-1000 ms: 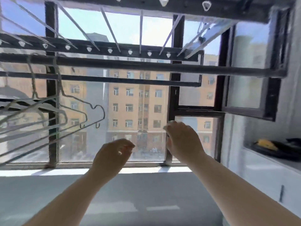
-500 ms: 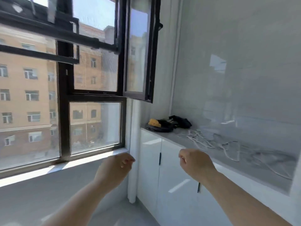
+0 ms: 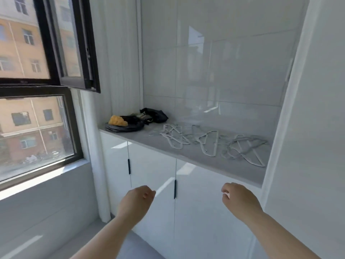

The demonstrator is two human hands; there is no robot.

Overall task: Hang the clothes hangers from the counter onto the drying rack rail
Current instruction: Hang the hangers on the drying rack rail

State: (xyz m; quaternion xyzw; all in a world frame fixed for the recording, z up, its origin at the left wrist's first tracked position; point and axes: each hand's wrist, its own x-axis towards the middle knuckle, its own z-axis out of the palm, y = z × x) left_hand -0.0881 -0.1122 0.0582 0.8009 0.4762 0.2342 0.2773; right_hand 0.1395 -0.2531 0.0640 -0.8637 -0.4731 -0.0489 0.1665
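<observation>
Clothes hangers (image 3: 211,143): lying tangled on the far counter (image 3: 205,163), outlines blurring together. Left hand (image 3: 137,200), right hand (image 3: 240,198): hovering nearer, fingers loosely curling, holding nothing.

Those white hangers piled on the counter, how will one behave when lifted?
Likely stiff and light: the hangers are thin wire-like frames. They overlap in a tangle, so lifting one probably drags neighbours. On the smooth counter they may slide if pushed.
</observation>
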